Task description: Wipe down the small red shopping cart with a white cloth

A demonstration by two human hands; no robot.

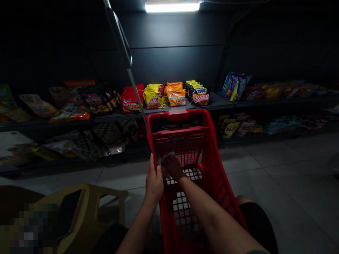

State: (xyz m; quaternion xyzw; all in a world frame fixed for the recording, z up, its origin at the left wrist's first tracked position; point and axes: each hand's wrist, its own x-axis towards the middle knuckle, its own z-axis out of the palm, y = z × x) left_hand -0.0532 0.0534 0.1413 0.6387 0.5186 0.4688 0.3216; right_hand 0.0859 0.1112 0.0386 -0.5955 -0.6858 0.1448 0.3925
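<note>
A red plastic shopping basket [206,148] on the floor stands tilted in front of me, with a long grey pull handle [124,49] rising up to the left. My left hand [153,180] grips the basket's left rim, thumb up and fingers wrapped round it. My right hand [171,165] reaches inside the basket with fingers curled, close to the left hand; what it holds, if anything, is hidden in the dim light. The inside of the basket looks dark.
Dark shelves [217,102] run across the back, holding red, yellow and orange snack packets [164,94] and blue packets [235,84]. A lower shelf holds more packets. A yellow plastic stool [90,208] stands at lower left. Grey tiled floor [286,176] lies to the right.
</note>
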